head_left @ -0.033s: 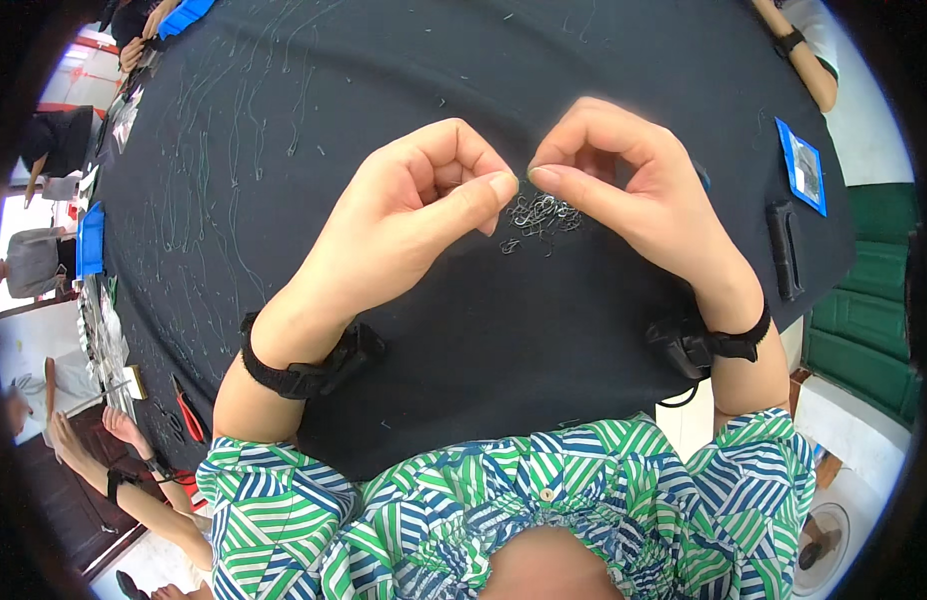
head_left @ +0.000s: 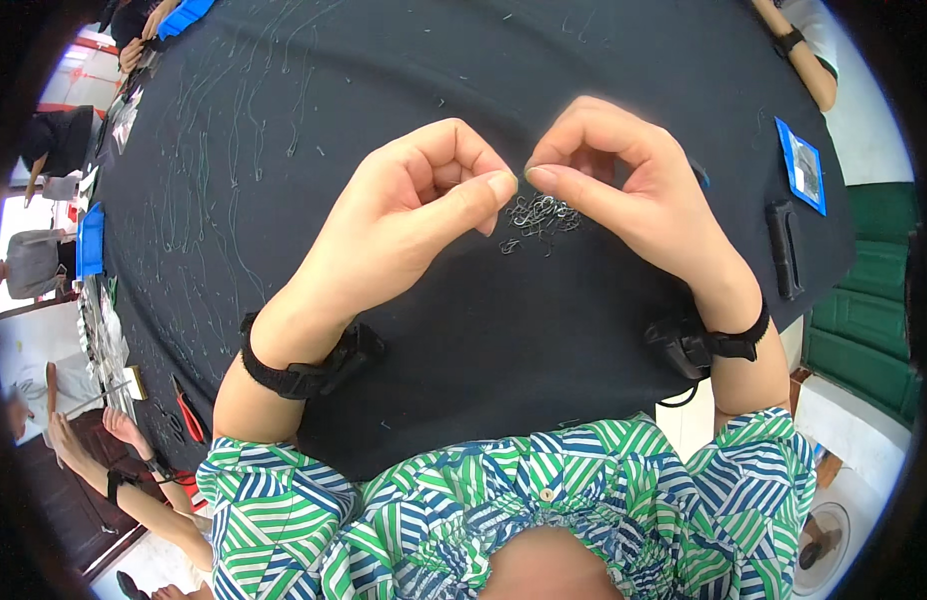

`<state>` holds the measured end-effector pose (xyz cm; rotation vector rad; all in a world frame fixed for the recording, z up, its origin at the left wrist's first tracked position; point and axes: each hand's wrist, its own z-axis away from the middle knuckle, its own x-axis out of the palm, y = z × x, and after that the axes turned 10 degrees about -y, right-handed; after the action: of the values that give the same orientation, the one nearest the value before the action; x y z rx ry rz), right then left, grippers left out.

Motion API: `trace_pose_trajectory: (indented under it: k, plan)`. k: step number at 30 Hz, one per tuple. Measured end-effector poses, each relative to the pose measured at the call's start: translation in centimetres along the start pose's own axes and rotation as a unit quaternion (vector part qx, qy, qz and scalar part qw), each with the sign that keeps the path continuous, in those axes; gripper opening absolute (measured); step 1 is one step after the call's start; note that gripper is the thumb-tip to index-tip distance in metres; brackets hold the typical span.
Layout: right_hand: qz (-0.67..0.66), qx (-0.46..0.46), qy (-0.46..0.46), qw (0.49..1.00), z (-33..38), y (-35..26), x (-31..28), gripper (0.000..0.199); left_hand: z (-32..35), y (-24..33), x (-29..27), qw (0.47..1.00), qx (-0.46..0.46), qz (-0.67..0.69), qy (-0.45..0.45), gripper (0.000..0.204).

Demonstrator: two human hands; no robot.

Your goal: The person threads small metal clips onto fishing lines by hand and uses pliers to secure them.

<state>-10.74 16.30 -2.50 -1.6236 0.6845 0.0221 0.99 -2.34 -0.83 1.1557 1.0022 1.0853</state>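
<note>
My left hand (head_left: 414,215) and my right hand (head_left: 624,185) are raised just above a black cloth-covered table (head_left: 464,330). Their fingertips almost meet. Each hand pinches thumb against forefinger on something too small to make out. Right under the fingertips lies a small heap of thin metal wire hooks (head_left: 539,218). Both wrists carry black straps with small devices.
Several thin pale strands (head_left: 234,180) lie in rows on the cloth at the left. A black oblong object (head_left: 784,250) and a blue packet (head_left: 804,165) lie at the right. Red-handled pliers (head_left: 189,415) rest at the lower left edge. Other people's arms show at the table's rim.
</note>
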Motion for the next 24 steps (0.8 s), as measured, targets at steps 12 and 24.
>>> trace_pose_trajectory:
  k: [12, 24]
  plan:
    - [-0.108, 0.062, 0.001, 0.992, 0.0, -0.1, 2.3, 0.013, -0.1, -0.3, -0.1, 0.994, 0.027, 0.082, 0.062, 0.012]
    - [-0.234, 0.077, 0.037, 0.968, 0.1, -0.8, 2.9, 0.014, -0.1, -0.4, -0.5, 0.991, 0.070, -0.023, 0.115, 0.011]
